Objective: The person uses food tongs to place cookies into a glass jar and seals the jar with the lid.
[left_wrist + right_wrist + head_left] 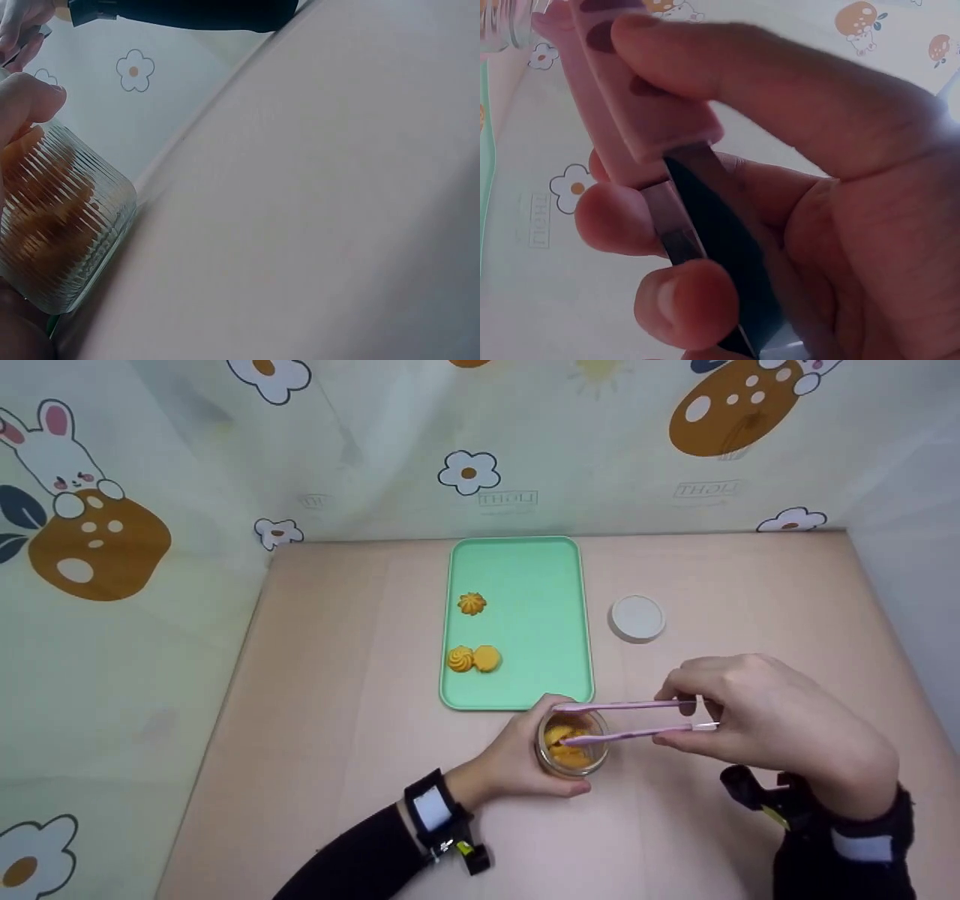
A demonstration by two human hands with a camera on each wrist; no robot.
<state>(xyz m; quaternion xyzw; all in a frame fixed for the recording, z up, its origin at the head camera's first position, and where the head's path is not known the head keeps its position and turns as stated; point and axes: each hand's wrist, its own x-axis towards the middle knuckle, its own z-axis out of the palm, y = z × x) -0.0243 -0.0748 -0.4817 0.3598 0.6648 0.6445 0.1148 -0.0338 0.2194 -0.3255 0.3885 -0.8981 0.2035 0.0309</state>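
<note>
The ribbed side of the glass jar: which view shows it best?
Left wrist: the glass jar shows its ribs close up, though cropped. Head view mainly looks into it; right wrist shows only a fragment.

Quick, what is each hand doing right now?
Left hand: closed around the glass jar of cookies.
Right hand: holding the pink tongs, tips at the jar.

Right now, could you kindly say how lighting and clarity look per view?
Head: fairly even light, soft shadow beside the right sleeve; left wrist: cookies distorted through the ribbed jar; right wrist: fingers and tongs dark against a brighter backdrop, glare at the right edge.
</note>
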